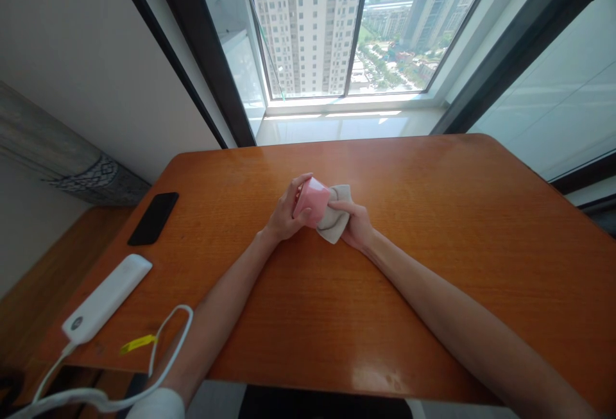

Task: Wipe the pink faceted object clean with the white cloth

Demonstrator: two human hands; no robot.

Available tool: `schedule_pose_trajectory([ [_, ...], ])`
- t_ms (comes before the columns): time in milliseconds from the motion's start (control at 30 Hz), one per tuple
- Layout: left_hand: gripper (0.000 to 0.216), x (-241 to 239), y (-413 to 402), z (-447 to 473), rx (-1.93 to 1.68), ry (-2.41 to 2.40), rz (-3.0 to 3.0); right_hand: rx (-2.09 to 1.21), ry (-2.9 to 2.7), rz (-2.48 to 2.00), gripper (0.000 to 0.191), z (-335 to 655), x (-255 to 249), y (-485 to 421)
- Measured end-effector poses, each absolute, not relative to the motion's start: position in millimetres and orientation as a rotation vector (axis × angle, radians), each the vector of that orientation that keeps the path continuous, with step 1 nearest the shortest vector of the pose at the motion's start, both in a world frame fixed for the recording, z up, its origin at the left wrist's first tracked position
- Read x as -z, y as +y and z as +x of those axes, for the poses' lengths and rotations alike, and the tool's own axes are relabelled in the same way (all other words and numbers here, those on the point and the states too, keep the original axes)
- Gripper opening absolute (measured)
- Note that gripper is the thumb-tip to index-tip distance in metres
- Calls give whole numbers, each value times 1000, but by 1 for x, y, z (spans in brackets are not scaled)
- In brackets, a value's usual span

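Note:
A small pink object (315,201), glossy and box-like with a flat side facing me, is gripped by my left hand (287,213), fingers over its top and thumb along its lower edge. What it is exactly, I cannot make out. My right hand (357,223) pinches a folded light grey cloth (334,220), thumb on top. The cloth touches the pink object's right side. Both hands are close together over the middle of the brown wooden table (423,213). The fingers beneath the cloth are partly hidden.
At the left lie a black phone (154,219) and a white power strip or power bank (108,298). A white cable (180,342) with a yellow tag (138,344) loops near my left forearm. Beyond the table's far edge is a window (356,40).

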State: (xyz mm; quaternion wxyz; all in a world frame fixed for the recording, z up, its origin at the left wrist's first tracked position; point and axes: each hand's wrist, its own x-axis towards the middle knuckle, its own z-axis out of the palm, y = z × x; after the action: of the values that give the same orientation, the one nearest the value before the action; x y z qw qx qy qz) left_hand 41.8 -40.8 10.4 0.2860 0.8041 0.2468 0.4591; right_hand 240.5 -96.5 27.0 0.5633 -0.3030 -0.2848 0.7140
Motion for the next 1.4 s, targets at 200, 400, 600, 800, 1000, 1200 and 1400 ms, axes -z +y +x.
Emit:
schedule_pose_trajectory([
  [200, 85, -12, -43, 40, -1229, 667, 2093, -1383, -1200, -856, 20, 244, -23, -104],
  [400, 85, -13, -43, 39, -1248, 677, 2071, -1340, -1386, -905, 22, 244, -27, -108],
  [600, 82, -14, -43, 41, -1220, 656, 2112, -1730, -709, -787, 26, 241, -26, -97],
  [800, 82, -14, -41, 39, -1236, 638, 2085, -1447, -1111, -843, 16, 243, -24, -105],
  [1000, 81, -13, -39, 37, -1217, 650, 2017, -1164, -1646, -902, 36, 247, -30, -114],
  [1200, 91, -16, -40, 38, -1105, 619, 2058, -1423, -1252, -915, 14, 252, -20, -100],
  [1400, 112, -10, -37, 39, -963, 563, 2187, -1650, -783, -833, 16, 261, -20, -88],
])
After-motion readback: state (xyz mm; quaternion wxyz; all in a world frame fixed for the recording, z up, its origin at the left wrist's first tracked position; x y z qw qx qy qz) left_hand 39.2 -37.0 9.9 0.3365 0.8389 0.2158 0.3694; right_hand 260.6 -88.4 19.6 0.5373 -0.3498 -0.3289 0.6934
